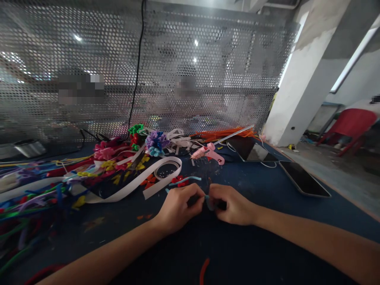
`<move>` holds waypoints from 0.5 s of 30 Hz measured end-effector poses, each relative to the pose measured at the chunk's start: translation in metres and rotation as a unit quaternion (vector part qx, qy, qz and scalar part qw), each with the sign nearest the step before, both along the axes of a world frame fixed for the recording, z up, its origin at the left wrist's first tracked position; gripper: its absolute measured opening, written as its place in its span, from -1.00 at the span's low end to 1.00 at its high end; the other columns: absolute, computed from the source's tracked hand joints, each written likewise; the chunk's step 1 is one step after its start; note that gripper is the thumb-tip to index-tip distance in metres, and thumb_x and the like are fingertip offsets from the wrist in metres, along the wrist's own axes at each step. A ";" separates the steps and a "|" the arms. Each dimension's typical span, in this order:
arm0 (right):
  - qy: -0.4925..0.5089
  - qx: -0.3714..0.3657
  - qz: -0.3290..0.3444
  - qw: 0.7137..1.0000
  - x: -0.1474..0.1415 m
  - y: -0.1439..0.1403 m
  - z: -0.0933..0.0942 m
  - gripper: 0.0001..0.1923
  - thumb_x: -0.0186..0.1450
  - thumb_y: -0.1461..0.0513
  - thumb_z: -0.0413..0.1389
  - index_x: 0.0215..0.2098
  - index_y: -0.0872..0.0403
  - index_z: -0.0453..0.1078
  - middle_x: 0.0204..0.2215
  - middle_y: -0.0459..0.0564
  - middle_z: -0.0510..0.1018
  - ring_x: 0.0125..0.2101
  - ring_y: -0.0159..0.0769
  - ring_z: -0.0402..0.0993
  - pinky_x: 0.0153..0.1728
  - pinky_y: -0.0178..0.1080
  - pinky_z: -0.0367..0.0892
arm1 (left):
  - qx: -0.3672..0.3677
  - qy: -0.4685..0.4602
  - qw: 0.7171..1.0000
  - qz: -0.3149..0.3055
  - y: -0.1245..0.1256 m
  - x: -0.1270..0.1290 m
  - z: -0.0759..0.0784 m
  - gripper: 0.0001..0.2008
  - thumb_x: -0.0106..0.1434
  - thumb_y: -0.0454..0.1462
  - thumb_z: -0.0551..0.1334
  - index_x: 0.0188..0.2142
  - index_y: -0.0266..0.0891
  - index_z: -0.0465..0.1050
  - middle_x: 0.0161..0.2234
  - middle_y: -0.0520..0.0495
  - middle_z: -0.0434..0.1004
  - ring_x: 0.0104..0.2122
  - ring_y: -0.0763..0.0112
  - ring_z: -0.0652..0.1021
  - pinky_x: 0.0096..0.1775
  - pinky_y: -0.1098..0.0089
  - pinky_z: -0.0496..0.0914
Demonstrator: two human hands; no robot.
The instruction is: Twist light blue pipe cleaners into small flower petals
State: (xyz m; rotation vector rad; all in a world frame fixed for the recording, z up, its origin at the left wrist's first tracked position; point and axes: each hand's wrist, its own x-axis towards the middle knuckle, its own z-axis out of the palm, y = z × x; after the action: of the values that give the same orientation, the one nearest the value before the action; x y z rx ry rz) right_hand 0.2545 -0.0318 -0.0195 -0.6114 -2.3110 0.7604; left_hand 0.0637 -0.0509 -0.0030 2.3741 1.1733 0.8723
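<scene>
A short light-blue pipe cleaner piece [207,197] sits between the two hands, pinched from both sides, with only a small stretch showing in the gap; its long axis seems to run left to right, from one set of fingertips to the other, though most of it is hidden. It looks thin, fuzzy and pale blue. The left hand [178,208] has thumb and fingers closed on its left end, and the right hand [233,206] is closed on its right end; both are equally close, meeting low over the dark blue worktop [252,253] toward its near edge. Just beyond the knuckles lie a second light-blue stem [185,180] and a red pipe-cleaner flower [179,180]. Farther back are a white ribbon [133,184], a pink glue gun [208,152] and, to the right, a dark phone [304,180].
</scene>
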 end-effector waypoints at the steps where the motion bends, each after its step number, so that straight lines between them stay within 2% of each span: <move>1: 0.001 -0.001 0.007 1.000 0.001 0.001 0.000 -0.74 -0.10 0.53 -0.07 -0.52 0.10 0.20 -0.50 -0.17 0.23 -0.50 -0.49 0.20 -0.50 -0.41 0.13 | -0.001 0.002 1.000 -0.001 0.000 0.000 0.000 -0.92 0.13 -0.39 0.11 -0.41 -0.26 0.37 -0.56 0.09 0.38 -0.58 0.56 0.35 -0.53 0.54 0.22; 4: -0.006 -0.001 0.017 1.000 0.002 0.001 0.002 -0.72 -0.14 0.53 -0.10 -0.54 0.09 0.17 -0.51 -0.18 0.21 -0.51 -0.50 0.18 -0.51 -0.41 0.12 | 0.003 0.002 1.000 -0.004 0.000 0.001 0.000 -0.92 0.13 -0.39 0.10 -0.41 -0.26 0.36 -0.55 0.10 0.37 -0.58 0.57 0.35 -0.52 0.54 0.23; 6: -0.015 0.012 -0.002 1.000 0.002 -0.001 0.003 -0.76 -0.10 0.50 -0.02 -0.53 0.09 0.16 -0.51 -0.18 0.21 -0.52 -0.50 0.18 -0.51 -0.41 0.13 | 0.013 0.004 1.000 -0.005 0.000 0.001 -0.001 -0.92 0.13 -0.40 0.10 -0.42 -0.26 0.36 -0.55 0.09 0.38 -0.58 0.57 0.36 -0.52 0.54 0.23; 9: -0.042 0.061 -0.048 0.996 0.001 -0.004 0.001 -0.82 0.01 0.36 0.11 -0.54 0.08 0.14 -0.52 -0.18 0.24 -0.53 -0.48 0.20 -0.51 -0.39 0.14 | 0.034 0.018 0.999 -0.011 -0.001 0.001 -0.001 -0.91 0.12 -0.40 0.10 -0.42 -0.25 0.36 -0.54 0.09 0.40 -0.57 0.56 0.38 -0.51 0.54 0.24; 11: -0.062 0.108 -0.076 0.989 0.000 -0.005 -0.002 -0.84 0.08 0.32 0.09 -0.54 0.08 0.15 -0.52 -0.15 0.26 -0.52 -0.46 0.22 -0.51 -0.37 0.16 | 0.043 0.028 0.999 -0.016 -0.001 0.001 0.000 -0.91 0.13 -0.39 0.10 -0.42 -0.24 0.36 -0.54 0.08 0.41 -0.56 0.55 0.40 -0.50 0.53 0.24; 13: -0.069 0.156 -0.100 0.980 0.001 -0.005 -0.005 -0.93 0.12 0.34 0.03 -0.46 0.08 0.20 -0.47 -0.11 0.31 -0.47 -0.41 0.27 -0.49 -0.35 0.22 | 0.046 0.031 0.998 -0.011 -0.001 0.001 0.000 -0.92 0.14 -0.38 0.10 -0.41 -0.23 0.36 -0.53 0.08 0.42 -0.55 0.54 0.41 -0.49 0.53 0.25; 15: -0.053 0.207 -0.113 0.970 0.004 -0.004 -0.007 -0.85 0.14 0.36 -0.01 -0.29 0.09 0.21 -0.39 -0.04 0.36 -0.38 -0.34 0.32 -0.43 -0.31 0.28 | 0.041 0.031 0.999 0.002 -0.001 0.001 0.000 -0.93 0.15 -0.37 0.10 -0.40 -0.23 0.35 -0.52 0.08 0.41 -0.55 0.54 0.41 -0.50 0.53 0.25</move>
State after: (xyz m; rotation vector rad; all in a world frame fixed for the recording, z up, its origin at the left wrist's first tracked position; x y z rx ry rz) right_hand 0.2588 -0.0354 -0.0265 -0.7153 -2.3463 0.1317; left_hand 0.0649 -0.0521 -0.0032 2.4816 1.1888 0.8706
